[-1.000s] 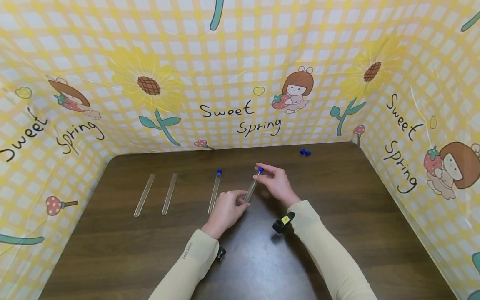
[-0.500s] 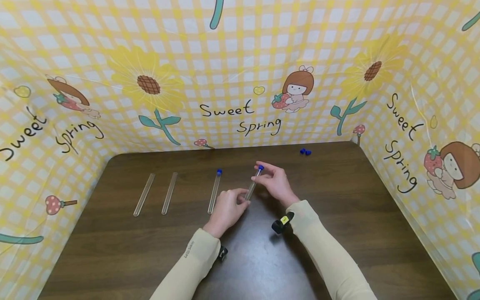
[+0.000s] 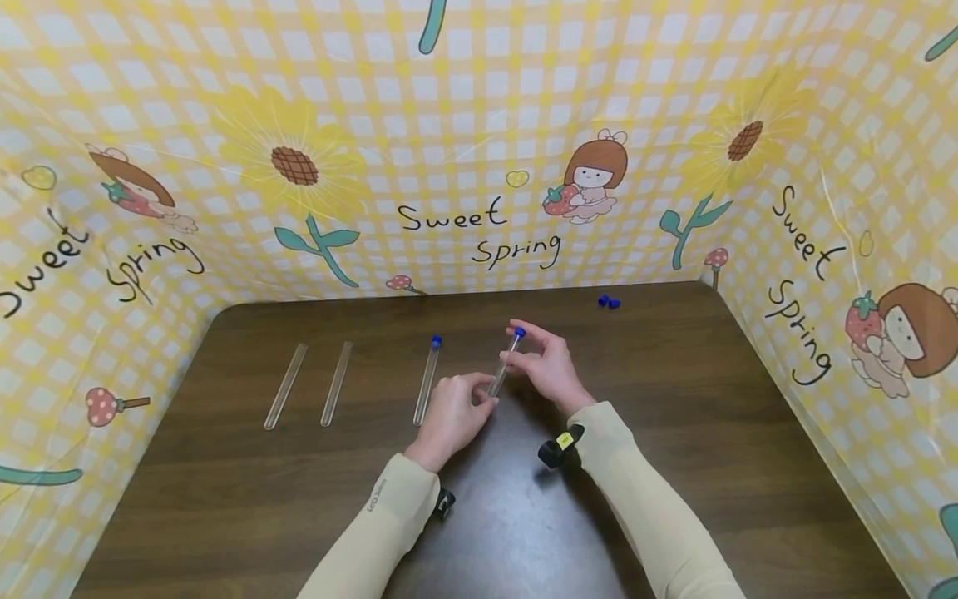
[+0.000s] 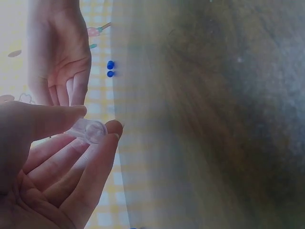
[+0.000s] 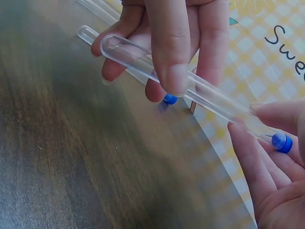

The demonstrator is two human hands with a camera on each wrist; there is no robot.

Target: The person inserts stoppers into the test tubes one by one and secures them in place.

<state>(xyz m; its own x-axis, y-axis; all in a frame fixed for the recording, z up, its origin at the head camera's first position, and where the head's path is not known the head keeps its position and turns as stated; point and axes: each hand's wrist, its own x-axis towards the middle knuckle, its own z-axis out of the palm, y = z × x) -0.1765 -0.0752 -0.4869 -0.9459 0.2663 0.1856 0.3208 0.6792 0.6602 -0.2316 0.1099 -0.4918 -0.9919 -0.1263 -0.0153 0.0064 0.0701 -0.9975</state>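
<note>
The left hand (image 3: pixel 452 416) and right hand (image 3: pixel 550 370) pinch a clear, round-ended tube (image 5: pixel 214 100) with a blue cap (image 5: pixel 281 142). Three more tubes (image 3: pixel 337 384) lie left on the streaky brown table (image 3: pixel 524 524).

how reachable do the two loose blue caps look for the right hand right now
Probably within reach: the two loose blue caps lie near the far edge of the table, with nothing visible between. But the right hand pinches the capped tube, so it would likely need to let go first.

We see a screened-off tabletop workspace: printed yellow checked cloth (image 3: pixel 449 125) encloses a dark wood-grained table (image 3: pixel 524 532). We cannot tell which kind of building.
</note>
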